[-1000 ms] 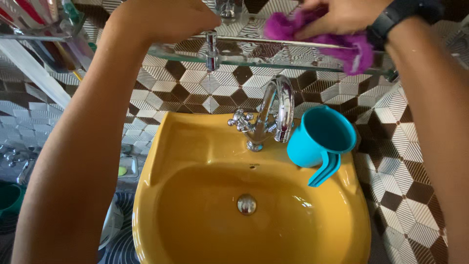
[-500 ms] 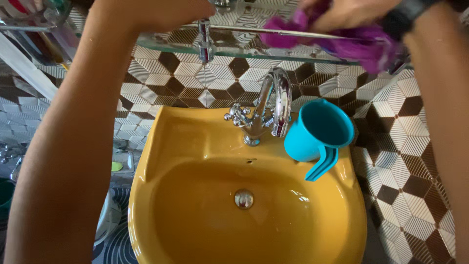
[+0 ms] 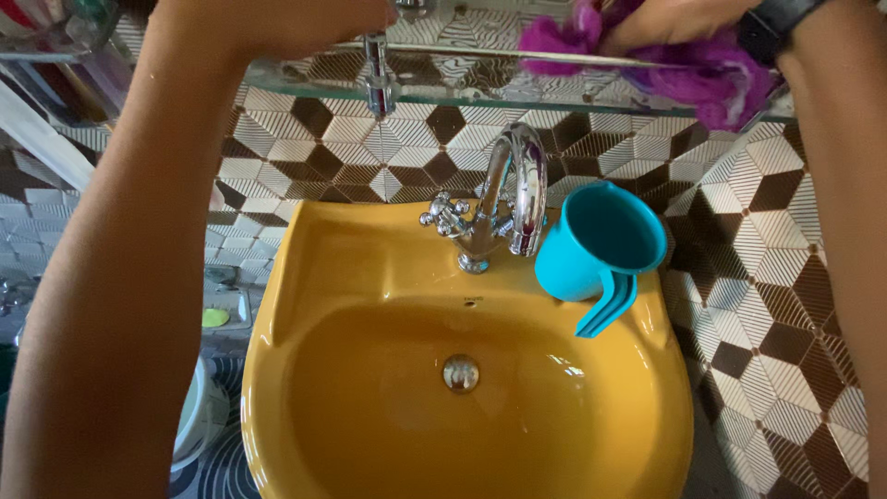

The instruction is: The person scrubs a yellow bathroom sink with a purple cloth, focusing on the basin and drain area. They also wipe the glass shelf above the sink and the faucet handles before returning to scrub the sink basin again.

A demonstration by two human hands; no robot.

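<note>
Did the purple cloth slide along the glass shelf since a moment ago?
Yes. Judged against the chrome tap, the purple cloth under the right hand has slid a little to the right along the glass shelf.

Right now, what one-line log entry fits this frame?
right hand: pressing purple cloth on glass shelf | left hand: at shelf | teal mug: tilted on yellow sink rim beside tap

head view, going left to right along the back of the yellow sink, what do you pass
cross-handled tap knob → chrome curved spout → teal mug lying tilted on the sink rim
</note>
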